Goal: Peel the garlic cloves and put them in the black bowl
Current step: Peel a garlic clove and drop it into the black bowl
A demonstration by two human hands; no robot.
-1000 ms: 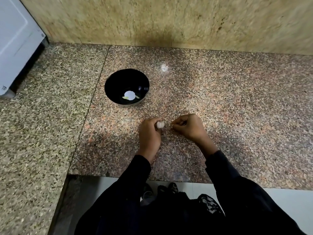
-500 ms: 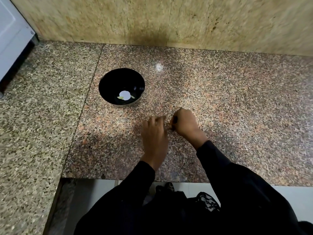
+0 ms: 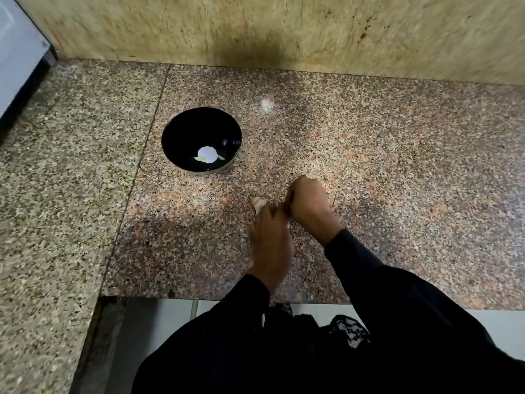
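Mid-peel: left hand (image 3: 271,237) pinching garlic clove (image 3: 259,204), right hand (image 3: 308,204) closed on its skin, apparently; next, stripping and dropping into black bowl (image 3: 181,129).

Speckled granite counter (image 3: 397,172), seam running down left side. Mottled beige stone wall (image 3: 284,27) behind, dark stain at centre. White appliance (image 3: 17,52) far left. Pale floor (image 3: 159,322) below.

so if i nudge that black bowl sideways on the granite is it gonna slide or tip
The black bowl would probably slide rather than tip: it sits upright and looks wide and low. The countertop looks polished, so little should hold it back. It holds only a few pale bits, so it is likely light and would move easily.
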